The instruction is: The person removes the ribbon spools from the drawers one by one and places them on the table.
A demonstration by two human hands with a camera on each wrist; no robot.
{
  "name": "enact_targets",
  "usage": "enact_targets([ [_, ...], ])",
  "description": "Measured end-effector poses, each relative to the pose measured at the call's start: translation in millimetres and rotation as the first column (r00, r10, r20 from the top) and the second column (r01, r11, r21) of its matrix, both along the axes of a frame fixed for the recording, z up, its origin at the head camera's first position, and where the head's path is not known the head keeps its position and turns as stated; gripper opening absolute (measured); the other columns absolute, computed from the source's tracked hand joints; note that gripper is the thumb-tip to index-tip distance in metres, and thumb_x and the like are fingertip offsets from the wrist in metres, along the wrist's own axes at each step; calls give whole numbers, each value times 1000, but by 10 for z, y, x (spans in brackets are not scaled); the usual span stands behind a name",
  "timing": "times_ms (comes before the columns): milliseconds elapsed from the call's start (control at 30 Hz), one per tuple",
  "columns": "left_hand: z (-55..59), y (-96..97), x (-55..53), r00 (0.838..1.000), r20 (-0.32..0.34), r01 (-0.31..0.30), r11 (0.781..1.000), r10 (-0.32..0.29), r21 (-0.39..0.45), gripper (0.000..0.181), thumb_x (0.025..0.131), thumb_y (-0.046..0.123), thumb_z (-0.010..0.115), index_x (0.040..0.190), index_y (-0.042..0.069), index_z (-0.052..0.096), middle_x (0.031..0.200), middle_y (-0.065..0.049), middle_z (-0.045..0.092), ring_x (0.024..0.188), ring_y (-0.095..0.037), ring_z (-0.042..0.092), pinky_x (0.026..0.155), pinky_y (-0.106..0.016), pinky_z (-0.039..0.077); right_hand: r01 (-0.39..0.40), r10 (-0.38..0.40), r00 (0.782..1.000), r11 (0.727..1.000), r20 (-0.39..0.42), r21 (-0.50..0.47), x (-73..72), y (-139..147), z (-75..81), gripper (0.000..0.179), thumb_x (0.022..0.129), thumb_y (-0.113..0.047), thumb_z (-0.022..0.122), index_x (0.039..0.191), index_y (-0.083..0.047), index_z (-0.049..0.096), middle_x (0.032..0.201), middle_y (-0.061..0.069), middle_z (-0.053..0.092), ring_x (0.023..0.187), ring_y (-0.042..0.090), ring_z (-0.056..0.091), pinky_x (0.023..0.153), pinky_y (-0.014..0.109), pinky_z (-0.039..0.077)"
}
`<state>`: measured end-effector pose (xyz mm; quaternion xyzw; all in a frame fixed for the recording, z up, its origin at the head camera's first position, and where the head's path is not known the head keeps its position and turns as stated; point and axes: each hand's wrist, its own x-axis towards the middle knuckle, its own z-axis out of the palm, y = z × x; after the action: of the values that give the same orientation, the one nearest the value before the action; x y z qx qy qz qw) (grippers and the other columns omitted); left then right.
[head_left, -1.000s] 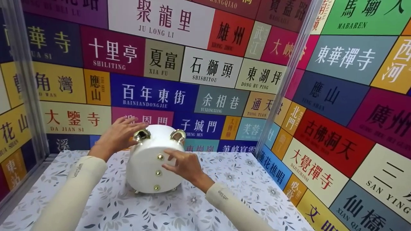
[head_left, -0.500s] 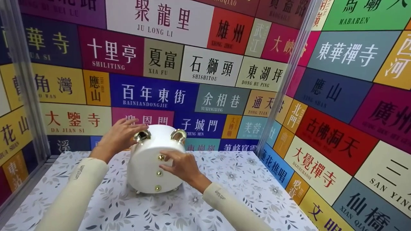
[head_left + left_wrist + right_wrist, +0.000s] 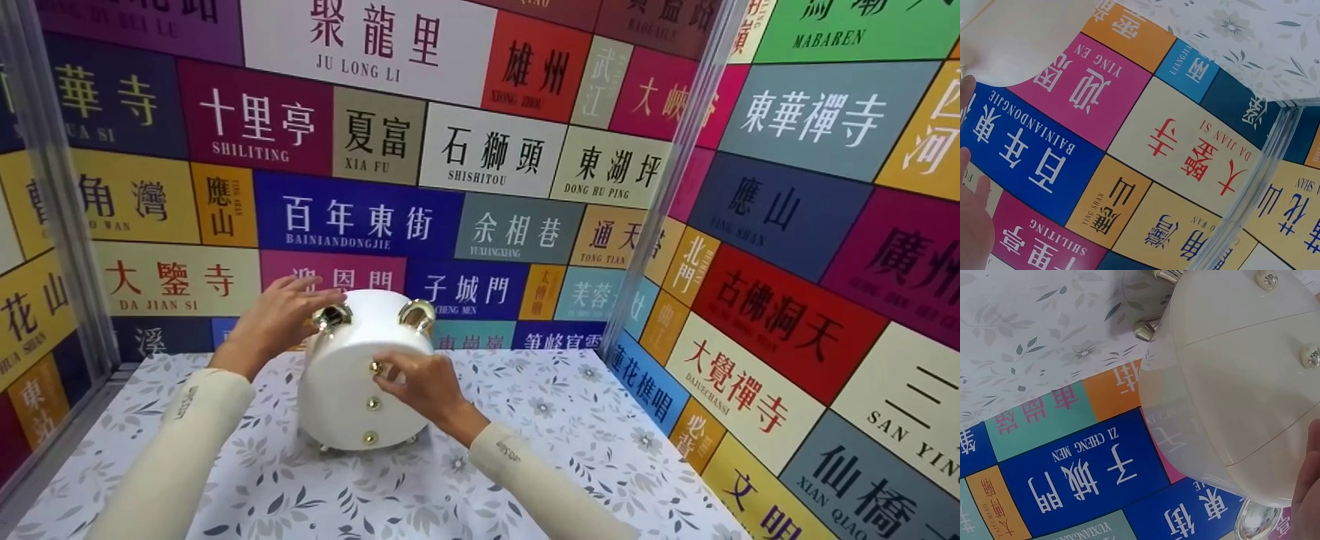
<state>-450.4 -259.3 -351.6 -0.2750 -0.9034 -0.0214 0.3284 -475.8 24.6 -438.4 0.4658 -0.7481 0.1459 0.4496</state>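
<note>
A white rounded jewelry box (image 3: 334, 397) with drawer seams stands on the table, its front towards me. It has gold ring-like ears, small metal feet and a column of three gold knobs. My right hand (image 3: 427, 386) pinches the top knob (image 3: 376, 367) between thumb and index finger. In the right wrist view, the two lower knobs, one of them the middle knob (image 3: 1310, 355), show. My left hand (image 3: 281, 319) lies at the left ear (image 3: 332, 318), fingers fairly straight; their exact contact is hard to see. Only parts of its fingers (image 3: 974, 214) appear in the left wrist view.
A table (image 3: 525, 465) with a grey leaf-patterned cloth bears the box. Behind and to the right rise walls (image 3: 517, 225) of coloured panels with printed characters. Clear upright strips (image 3: 652, 180) run along the corners.
My right thumb and index finger have closed together on the top knob, where they were spread apart before. My left hand has stayed at the left ear. The box has hardly moved.
</note>
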Motion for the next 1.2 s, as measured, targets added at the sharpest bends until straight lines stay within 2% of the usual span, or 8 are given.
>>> enact_targets([
  [133,-4,-2,2,1000,-8,21,1000,-21,14,69,72,5,94,136,19,70,134,-6,70,134,-43,56,113,-63,42,9,-9,1000,1000,-1,1,6,-11,4,28,81,-29,90,106,-24,78,81,-13,77,65,-3,69,48,15,47],
  [467,-29,0,31,999,33,3,998,-5,58,69,78,5,91,140,23,67,139,-6,67,136,-43,54,115,-65,39,12,-12,1000,1000,-19,0,17,-26,1,21,82,-24,88,101,-23,79,76,-13,77,64,-3,69,49,20,52],
  [867,-16,7,30,1000,29,8,998,-10,67,67,78,4,90,138,23,68,137,-6,68,135,-44,54,113,-66,41,-11,11,1000,1000,-29,5,70,14,9,21,82,-22,88,101,-22,79,78,-12,77,64,-2,70,51,19,54],
  [1200,-36,-8,41,1000,20,7,997,-9,71,70,77,4,90,140,23,67,137,-5,68,132,-43,57,109,-66,45,-30,31,998,999,-59,17,132,39,4,21,83,-25,88,101,-22,79,79,-13,77,65,-4,69,49,14,49],
])
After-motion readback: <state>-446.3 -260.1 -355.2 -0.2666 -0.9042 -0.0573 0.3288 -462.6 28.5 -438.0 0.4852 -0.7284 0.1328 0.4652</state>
